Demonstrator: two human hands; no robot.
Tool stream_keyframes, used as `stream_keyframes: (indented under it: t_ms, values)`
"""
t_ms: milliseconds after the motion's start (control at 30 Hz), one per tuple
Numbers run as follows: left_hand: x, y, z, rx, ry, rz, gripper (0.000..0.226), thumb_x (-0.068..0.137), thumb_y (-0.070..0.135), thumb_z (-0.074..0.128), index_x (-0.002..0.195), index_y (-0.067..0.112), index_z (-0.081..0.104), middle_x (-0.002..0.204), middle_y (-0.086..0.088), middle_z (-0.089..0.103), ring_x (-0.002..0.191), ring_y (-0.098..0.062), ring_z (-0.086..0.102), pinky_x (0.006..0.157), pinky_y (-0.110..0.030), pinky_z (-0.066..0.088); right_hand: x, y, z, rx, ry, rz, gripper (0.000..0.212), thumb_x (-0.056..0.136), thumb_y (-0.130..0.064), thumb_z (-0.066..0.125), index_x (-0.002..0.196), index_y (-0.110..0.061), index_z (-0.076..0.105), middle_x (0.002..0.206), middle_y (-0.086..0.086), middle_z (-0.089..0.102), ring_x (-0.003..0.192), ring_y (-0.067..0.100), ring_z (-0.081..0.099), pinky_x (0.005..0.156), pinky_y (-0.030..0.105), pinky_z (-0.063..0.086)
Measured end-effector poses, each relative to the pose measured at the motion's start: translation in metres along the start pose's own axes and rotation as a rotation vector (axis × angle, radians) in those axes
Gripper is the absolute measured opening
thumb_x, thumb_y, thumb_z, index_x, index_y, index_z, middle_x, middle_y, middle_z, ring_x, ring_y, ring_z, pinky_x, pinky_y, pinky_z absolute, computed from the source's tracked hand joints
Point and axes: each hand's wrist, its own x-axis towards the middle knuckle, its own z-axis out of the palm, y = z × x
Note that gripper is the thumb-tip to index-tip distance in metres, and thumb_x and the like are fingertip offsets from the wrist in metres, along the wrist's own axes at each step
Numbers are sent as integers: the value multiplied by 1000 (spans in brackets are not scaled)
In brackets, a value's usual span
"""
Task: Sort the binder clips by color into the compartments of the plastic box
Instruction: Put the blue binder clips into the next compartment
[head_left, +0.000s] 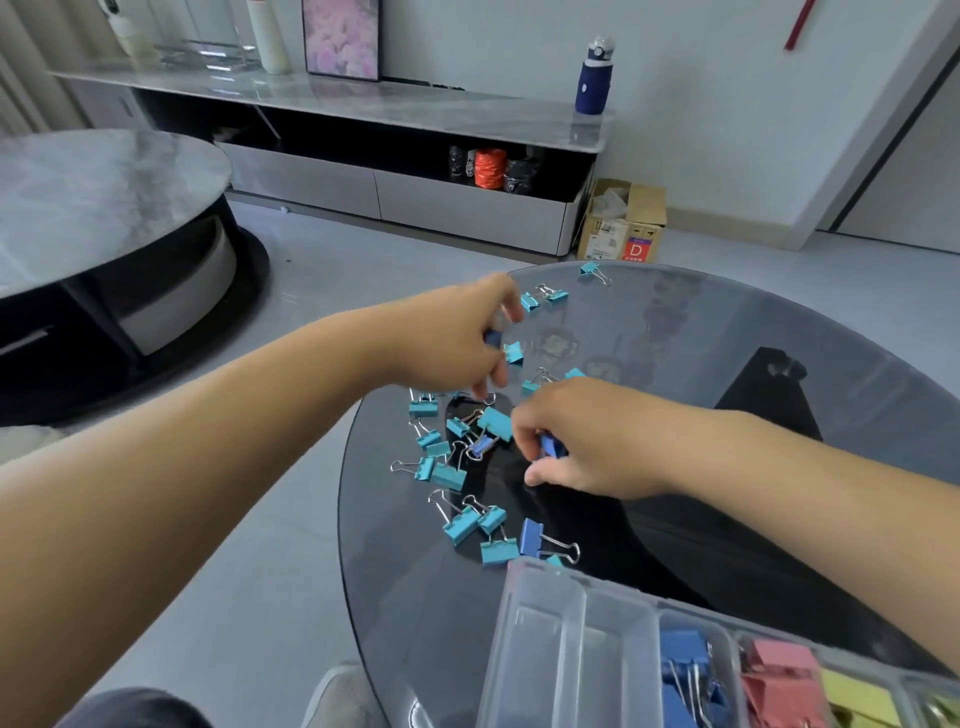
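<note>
Right hand round half-hidden blue clip

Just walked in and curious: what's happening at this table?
A person is sorting clips on a round dark glass table. The left hand pinches one dark blue binder clip, the right hand a second dark blue clip. Turquoise binder clips lie scattered. The clear plastic compartment box holds dark blue, pink and yellow clips; its left compartments look empty.

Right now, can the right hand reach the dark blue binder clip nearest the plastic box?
Probably yes: the dark blue binder clip lies uncovered near the right hand, which pinches another clip.
</note>
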Motion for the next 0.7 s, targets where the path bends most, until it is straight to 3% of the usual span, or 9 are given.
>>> stream_keyframes:
  t_ms: [100, 167, 233, 333, 500, 600, 700]
  values:
    - [-21, 5, 7, 212, -67, -68, 33, 90, 9, 49, 117, 25, 57, 83, 11, 57, 72, -4, 56, 58, -22, 40, -6, 7, 1, 11, 34, 84, 25, 87, -49, 68, 84, -29, 53, 78, -13, 53, 74, 7, 52, 55, 26, 35]
    - [-31, 7, 14, 315, -113, -139, 22, 88, 18, 52, 106, 18, 63, 88, 2, 61, 79, -10, 58, 62, -28, 46, -8, 11, 2, 25, 64, 113, 26, 85, -50, 70, 91, -31, 54, 81, -15, 51, 79, 9, 51, 55, 24, 34]
    - [-39, 7, 22, 417, -144, -191, 28, 84, 31, 59, 106, 14, 64, 96, -6, 66, 90, -24, 64, 73, -36, 52, -10, 13, 2, 43, 58, 140, 26, 85, -51, 70, 100, -34, 58, 91, -15, 54, 87, 9, 51, 59, 22, 37]
    - [-43, 4, 34, 550, -106, -184, 38, 79, 45, 69, 105, 18, 65, 98, -1, 67, 91, -25, 63, 77, -37, 57, -10, 15, 3, 72, 60, 160, 24, 84, -51, 71, 100, -35, 62, 102, -10, 61, 92, 12, 57, 67, 27, 45]
    - [-36, 2, 43, 463, -50, -171, 30, 80, 46, 74, 100, 25, 67, 92, 5, 65, 80, -16, 59, 68, -30, 50, -8, 11, 7, 123, 75, 153, 21, 83, -48, 73, 96, -35, 63, 98, -9, 63, 88, 13, 59, 70, 31, 49]
    - [-29, 3, 49, 390, -21, -118, 16, 82, 39, 74, 82, 26, 65, 75, 9, 59, 65, -7, 52, 56, -26, 40, -7, 10, 8, 105, 79, 154, 18, 85, -44, 73, 86, -32, 60, 92, -10, 59, 84, 13, 56, 64, 28, 43]
    - [-24, 5, 55, 321, -2, -47, 25, 81, 40, 76, 73, 28, 55, 68, 12, 53, 61, -4, 48, 51, -24, 34, -12, 13, 7, 68, 62, 188, 23, 84, -42, 69, 76, -31, 51, 87, -9, 56, 80, 15, 55, 60, 28, 42]
